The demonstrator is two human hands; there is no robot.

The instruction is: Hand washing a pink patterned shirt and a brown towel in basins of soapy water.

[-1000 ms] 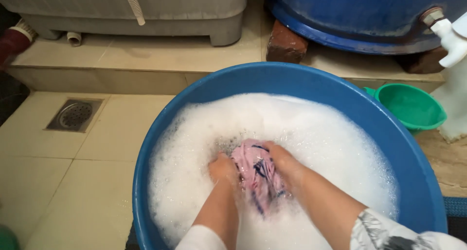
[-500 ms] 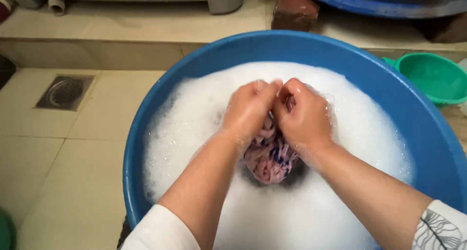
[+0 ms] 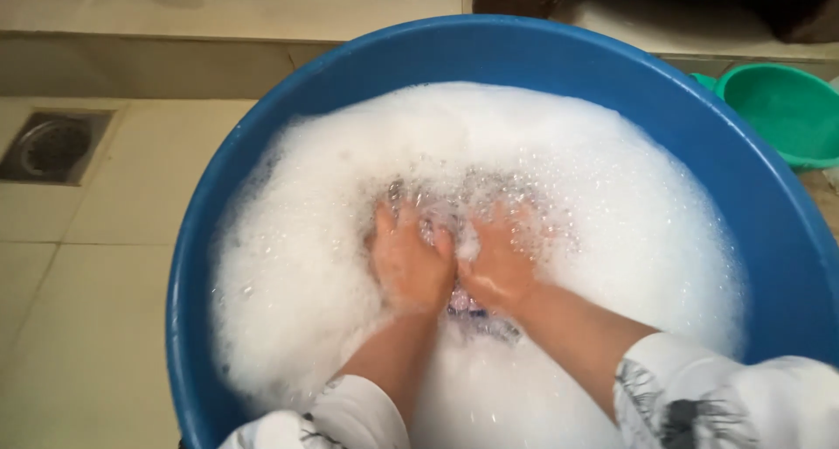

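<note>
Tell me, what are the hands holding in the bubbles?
Both hands press a pink-and-blue cloth under the foam; the exact grip cannot be told.

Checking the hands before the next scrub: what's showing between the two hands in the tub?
In the head view, a sliver of dark blue cloth and suds show between the left hand and right hand.

Our left hand (image 3: 409,264) and right hand (image 3: 500,261) lie pressed side by side in the foam (image 3: 559,169), fingers spread flat over a patterned cloth (image 3: 468,307) that shows only between our wrists, so nothing passes between them. Around them we have open suds on every side, bounded by the wall of the blue tub (image 3: 489,51). Beyond the rim, a green basin (image 3: 782,108) crowds the far right, while the tiled floor (image 3: 96,265) with its drain (image 3: 51,145) lies open on the left.
</note>
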